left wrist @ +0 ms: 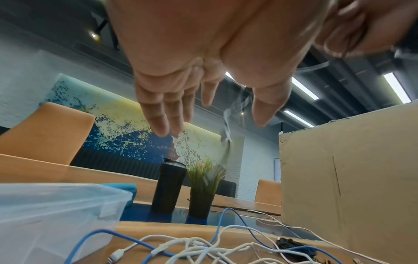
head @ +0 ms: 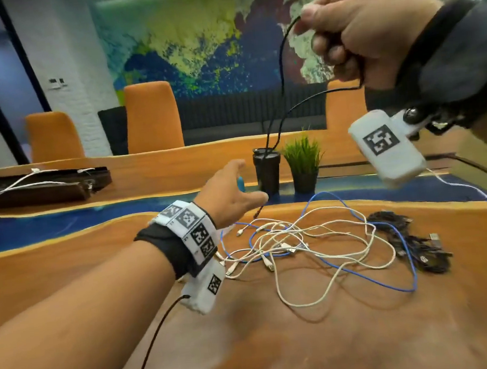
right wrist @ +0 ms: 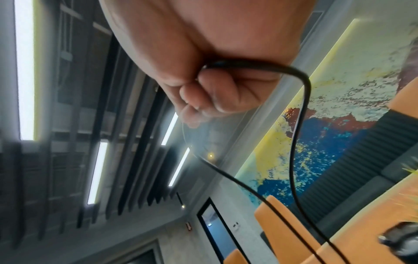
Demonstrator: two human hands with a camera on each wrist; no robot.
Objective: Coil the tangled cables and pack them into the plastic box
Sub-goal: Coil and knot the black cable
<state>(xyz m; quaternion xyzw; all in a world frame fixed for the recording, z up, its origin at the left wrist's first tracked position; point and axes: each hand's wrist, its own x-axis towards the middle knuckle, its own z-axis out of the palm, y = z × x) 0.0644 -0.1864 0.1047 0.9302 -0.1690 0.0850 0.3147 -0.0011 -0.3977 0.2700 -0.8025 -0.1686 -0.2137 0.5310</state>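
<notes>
High above the counter's far right part, the right hand (head: 369,26) is raised with its fingers curled round a black cable (head: 281,63), which it grips in the fist; two strands of that cable hang down from the hand toward the middle of the counter (head: 309,340). The lower end of the cable dangles just beside the thumb of the left hand (head: 231,191), which reaches forward over the counter with fingers spread wide and straight, holding nothing. Whether the thumb touches the cable end cannot be told.

On the counter, right of the left wrist, lies a tangle of white cables (head: 308,237) with a blue cable (head: 362,277) looped through and around it. Touching the tangle's right side, toward the counter's right edge, is a heap of black cables (head: 412,240).

From the left wrist view, the clear plastic box (left wrist: 52,218) stands at the counter's left side, near the tangle, and a cardboard box (left wrist: 350,187) stands at the right. Beyond the tangle, along the blue strip that crosses the counter, a black tumbler (head: 267,170) stands upright with a small potted plant (head: 304,164) just beside it on the right. Orange chairs (head: 152,115) stand behind the counter's far edge.
</notes>
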